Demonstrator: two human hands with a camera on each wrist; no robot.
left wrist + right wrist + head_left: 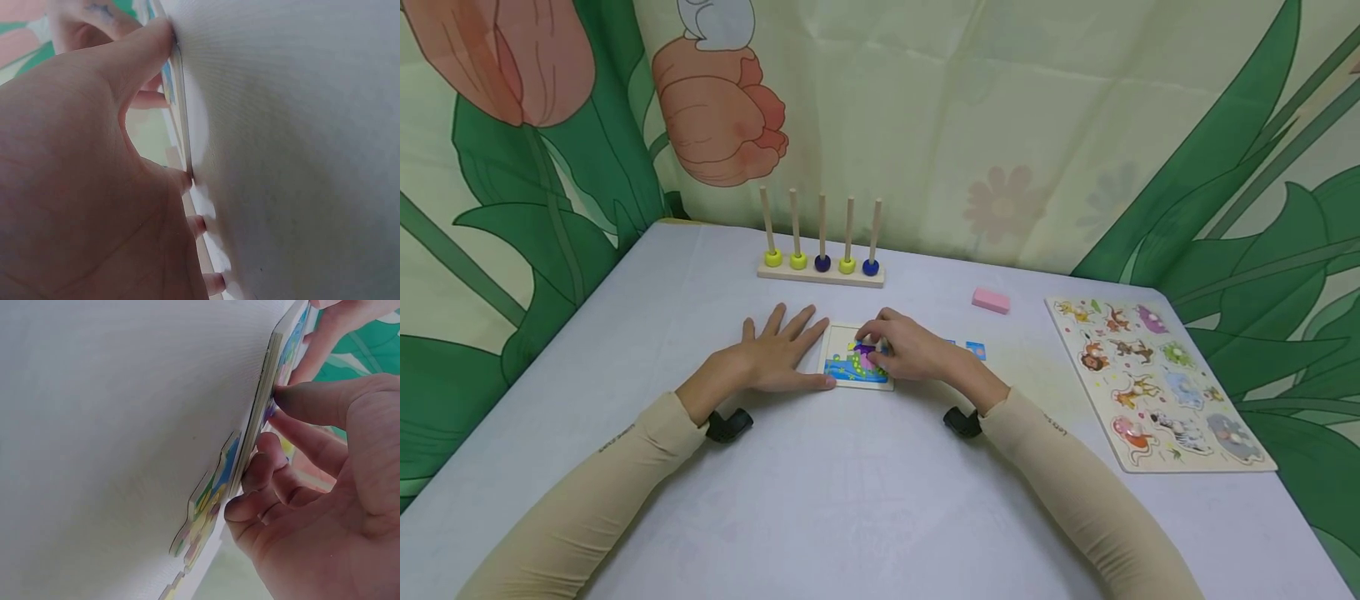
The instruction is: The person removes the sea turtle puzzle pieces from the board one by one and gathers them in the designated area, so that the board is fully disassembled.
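Observation:
A small jigsaw puzzle in a pale wooden tray (863,386) lies flat in front of me, its lower part filled with blue, green and pink picture. My left hand (775,360) is spread on the table at its left, thumb (156,40) and a fingertip touching the tray's edge. Over the tray's right half, my right hand (913,346) pinches a purple puzzle piece (867,351) between thumb and index finger, against the picture. Its other fingers bend at the tray's side, as the right wrist view shows. Loose puzzle pieces (209,497) lie just beyond the right hand.
Behind the tray stands a wooden peg rack (820,275) with yellow and dark blue beads on its upright pegs. A pink block (991,301) lies to the back right. An animal knob-puzzle board (1108,367) takes up the table's right side. Another loose piece (976,350) shows beside my right wrist.

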